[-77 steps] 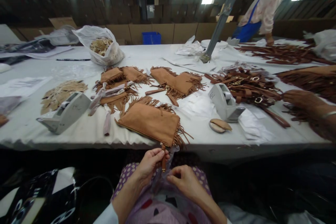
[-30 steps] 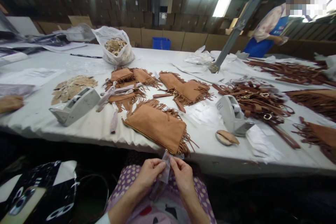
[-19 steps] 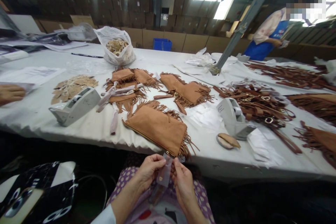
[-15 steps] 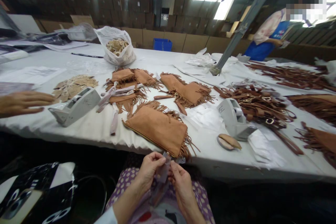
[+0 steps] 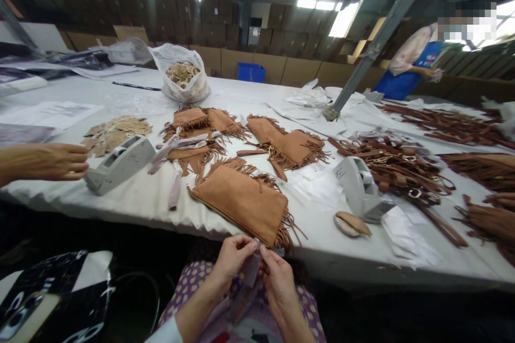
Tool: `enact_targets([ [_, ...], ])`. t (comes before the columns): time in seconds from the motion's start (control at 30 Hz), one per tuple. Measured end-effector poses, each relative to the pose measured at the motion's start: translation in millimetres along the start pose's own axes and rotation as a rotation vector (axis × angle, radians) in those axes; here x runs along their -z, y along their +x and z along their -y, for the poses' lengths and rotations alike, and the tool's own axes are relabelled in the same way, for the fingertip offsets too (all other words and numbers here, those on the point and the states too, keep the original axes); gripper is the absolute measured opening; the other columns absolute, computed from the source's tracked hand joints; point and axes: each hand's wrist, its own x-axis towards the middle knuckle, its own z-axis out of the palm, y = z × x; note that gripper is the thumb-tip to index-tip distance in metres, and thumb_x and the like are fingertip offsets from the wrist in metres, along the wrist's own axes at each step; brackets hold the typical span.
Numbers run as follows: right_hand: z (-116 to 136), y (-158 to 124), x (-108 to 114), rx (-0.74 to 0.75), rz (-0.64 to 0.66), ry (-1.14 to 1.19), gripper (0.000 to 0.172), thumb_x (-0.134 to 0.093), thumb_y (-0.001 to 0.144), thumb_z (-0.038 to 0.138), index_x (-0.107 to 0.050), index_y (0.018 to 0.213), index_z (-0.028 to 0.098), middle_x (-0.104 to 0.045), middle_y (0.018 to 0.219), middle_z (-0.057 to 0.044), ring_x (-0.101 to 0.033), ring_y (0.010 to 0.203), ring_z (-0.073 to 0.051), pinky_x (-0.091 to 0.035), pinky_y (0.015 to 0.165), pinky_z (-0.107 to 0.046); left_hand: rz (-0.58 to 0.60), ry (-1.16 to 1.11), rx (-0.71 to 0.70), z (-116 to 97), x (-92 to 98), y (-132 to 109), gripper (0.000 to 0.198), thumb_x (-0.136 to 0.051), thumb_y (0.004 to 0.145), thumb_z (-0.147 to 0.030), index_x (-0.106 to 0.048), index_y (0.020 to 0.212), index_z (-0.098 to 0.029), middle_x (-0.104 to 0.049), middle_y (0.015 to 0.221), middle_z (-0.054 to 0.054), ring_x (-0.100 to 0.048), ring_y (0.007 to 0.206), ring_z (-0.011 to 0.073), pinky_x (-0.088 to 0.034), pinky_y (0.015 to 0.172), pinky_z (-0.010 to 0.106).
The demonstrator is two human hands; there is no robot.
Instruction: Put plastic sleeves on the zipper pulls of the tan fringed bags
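Note:
Over my lap, my left hand [image 5: 236, 258] and my right hand [image 5: 278, 272] pinch the upper end of a film-wrapped strap [image 5: 243, 296] between thumbs and fingertips. The strap hangs down between my wrists in translucent, pinkish wrapping, its lower end blurred. Just beyond my fingertips lies a tan fringed pouch [image 5: 243, 198], its zipped edge towards me and its near corner at the table edge. Whether the strap is joined to the pouch is hidden by my fingers. Similar wrapped straps [image 5: 175, 190] lie to the left, beside more fringed pouches [image 5: 287, 139].
Tape dispensers stand left [image 5: 120, 163] and right [image 5: 358, 190]. A co-worker's hand [image 5: 50, 162] is at the left dispenser; another person's hand [image 5: 501, 201] is on a fringed piece at right. Brown straps [image 5: 398, 161] lie piled there. A metal post [image 5: 362, 72] rises from the table.
The co-worker's hand at left has turned and closed towards the tape dispenser. Another person's hand has appeared at the right edge. My thumbs have come closer together on the strap.

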Motion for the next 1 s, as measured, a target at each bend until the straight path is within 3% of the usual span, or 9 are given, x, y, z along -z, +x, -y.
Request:
enact_targets([
  [0.17, 1, -1, -3, -0.021, -0.056, 0.006, 0.043, -0.083, 0.054, 0.049, -0.068, 0.072, 0.012, -0.062, 0.064, -0.002, -0.050, 0.054, -0.009, -0.039, 0.047, -0.019, -0.185, 0.221, -0.168, 8, -0.1, 7, 0.019, -0.064, 0.070, -0.031, -0.066, 0.063, -0.014, -0.063, 0.059, 0.002, -0.054, 0.056, 0.0148, -0.041, 0.055, 0.023],
  [0.33, 1, 1, -8, -0.068, -0.016, -0.041, 0.045, -0.082, 0.054, 0.051, -0.062, 0.066, 0.012, -0.056, 0.052, 0.002, -0.046, 0.046, -0.007, -0.035, 0.044, -0.018, -0.192, 0.336, -0.243, 11, 0.5, 7, 0.017, -0.060, 0.074, -0.029, -0.066, 0.066, -0.015, -0.065, 0.063, 0.003, -0.056, 0.060, 0.0160, -0.041, 0.059, 0.024],
  [0.43, 1, 4, -12, -0.065, 0.011, -0.007, 0.044, -0.083, 0.053, 0.048, -0.056, 0.059, 0.014, -0.051, 0.046, 0.004, -0.043, 0.042, -0.006, -0.034, 0.042, -0.019, -0.126, 0.199, -0.175, 9, 3.6, 8, 0.020, -0.067, 0.069, -0.034, -0.064, 0.065, -0.014, -0.061, 0.059, 0.001, -0.053, 0.057, 0.0139, -0.039, 0.057, 0.023],
  [0.53, 0, 7, -15, -0.068, 0.026, 0.009, 0.042, -0.084, 0.052, 0.044, -0.053, 0.055, 0.015, -0.049, 0.045, 0.005, -0.040, 0.041, -0.006, -0.032, 0.041, -0.019, -0.050, 0.053, -0.076, 6, 9.7, 6, 0.036, -0.070, 0.065, -0.048, -0.061, 0.064, -0.014, -0.055, 0.055, -0.001, -0.046, 0.050, 0.0108, -0.036, 0.051, 0.022],
  [0.67, -1, 8, -15, -0.052, 0.026, 0.002, 0.040, -0.083, 0.052, 0.041, -0.053, 0.054, 0.015, -0.046, 0.043, 0.006, -0.037, 0.040, -0.005, -0.030, 0.040, -0.019, 0.119, -0.085, 0.140, -1, 17.3, -9, 0.059, -0.055, 0.071, -0.070, -0.064, 0.074, -0.012, -0.057, 0.058, 0.002, -0.050, 0.050, 0.0112, -0.036, 0.048, 0.021],
  [0.77, -2, 9, -14, -0.034, 0.026, -0.044, 0.042, -0.081, 0.054, 0.045, -0.051, 0.051, 0.016, -0.043, 0.041, 0.006, -0.035, 0.039, -0.006, -0.026, 0.038, -0.020, 0.233, -0.132, 0.298, -3, 19.2, -20, 0.064, -0.052, 0.072, -0.073, -0.067, 0.088, -0.012, -0.063, 0.067, 0.005, -0.055, 0.053, 0.0120, -0.038, 0.047, 0.020],
  [0.87, -2, 10, -13, -0.008, 0.014, -0.098, 0.042, -0.080, 0.054, 0.047, -0.051, 0.051, 0.016, -0.041, 0.040, 0.007, -0.030, 0.038, -0.004, -0.020, 0.037, -0.020, 0.202, -0.118, 0.287, 3, 18.0, -20, 0.056, -0.071, 0.063, -0.062, -0.067, 0.089, -0.013, -0.064, 0.068, 0.004, -0.053, 0.048, 0.0104, -0.036, 0.043, 0.019],
  [1.0, -1, 8, -13, 0.007, 0.011, -0.118, 0.042, -0.080, 0.053, 0.048, -0.053, 0.054, 0.016, -0.042, 0.042, 0.007, -0.028, 0.038, -0.004, -0.020, 0.037, -0.020, 0.023, -0.164, 0.181, 16, 14.9, -14, 0.046, -0.080, 0.054, -0.053, -0.067, 0.067, -0.011, -0.060, 0.054, 0.002, -0.047, 0.042, 0.0082, -0.032, 0.041, 0.020],
])
